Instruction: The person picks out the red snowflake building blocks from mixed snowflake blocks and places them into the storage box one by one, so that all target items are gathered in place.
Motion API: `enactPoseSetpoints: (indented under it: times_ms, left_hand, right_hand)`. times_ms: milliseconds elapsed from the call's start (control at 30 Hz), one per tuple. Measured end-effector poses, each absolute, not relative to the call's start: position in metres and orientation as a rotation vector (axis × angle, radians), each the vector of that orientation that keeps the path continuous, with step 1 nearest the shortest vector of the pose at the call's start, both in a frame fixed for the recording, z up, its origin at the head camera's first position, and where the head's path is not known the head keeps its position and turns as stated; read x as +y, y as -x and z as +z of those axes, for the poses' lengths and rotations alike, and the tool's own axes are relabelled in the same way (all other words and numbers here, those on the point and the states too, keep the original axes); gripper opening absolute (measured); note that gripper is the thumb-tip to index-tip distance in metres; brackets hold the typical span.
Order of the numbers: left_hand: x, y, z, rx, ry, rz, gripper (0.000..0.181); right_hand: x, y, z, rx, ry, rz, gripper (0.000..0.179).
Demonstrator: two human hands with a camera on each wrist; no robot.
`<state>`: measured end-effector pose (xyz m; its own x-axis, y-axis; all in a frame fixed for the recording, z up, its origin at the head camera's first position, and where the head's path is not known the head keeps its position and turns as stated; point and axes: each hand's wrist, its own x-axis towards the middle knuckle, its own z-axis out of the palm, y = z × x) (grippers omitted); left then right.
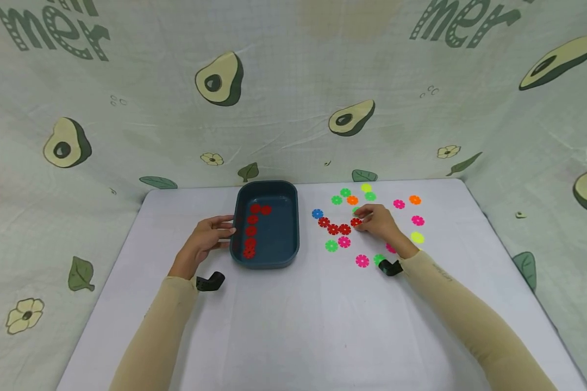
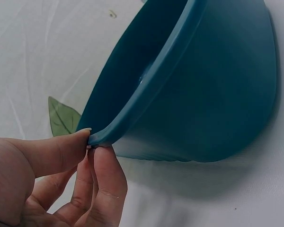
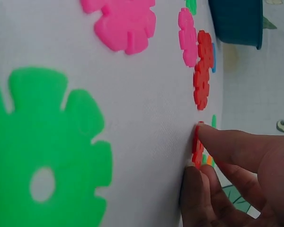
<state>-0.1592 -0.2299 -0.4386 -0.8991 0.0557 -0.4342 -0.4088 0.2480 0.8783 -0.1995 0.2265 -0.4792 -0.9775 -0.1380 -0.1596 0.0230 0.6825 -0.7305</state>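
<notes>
Beige-sleeved hands (image 1: pixel 207 235) (image 1: pixel 379 221) pinch: tray (image 1: pixel 276 239) left, disc (image 1: pixel 355 222) right.

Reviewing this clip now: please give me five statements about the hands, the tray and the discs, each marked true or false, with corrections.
1. The right hand pinches a green flower-shaped plastic disc. False: it pinches a red flower-shaped plastic disc.
2. The left hand pinches the rim of the dark blue rectangular tray. True.
3. Every disc visible inside the tray is red. True.
4. The blue flower-shaped plastic disc lies inside the tray. False: it lies on the white table, between the tray and the right hand.
5. Two orange flower-shaped plastic discs show in the head view. True.
</notes>
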Motion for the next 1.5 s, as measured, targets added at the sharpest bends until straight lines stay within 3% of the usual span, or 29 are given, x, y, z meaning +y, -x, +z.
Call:
enactPoseSetpoints:
  times_ms: [800, 1500]
  left_hand:
    - [-0.228, 0.158, -0.439, 2.157, 0.345, 1.693, 0.058]
    - [-0.229, 0.158, -0.439, 2.162, 0.332, 1.689, 0.057]
  right_hand:
    - [0.23, 0.196, -0.47, 2.676, 0.104, -1.179, 0.021]
    - [0.207, 0.197, -0.431, 2.514, 0.173, -1.336, 0.033]
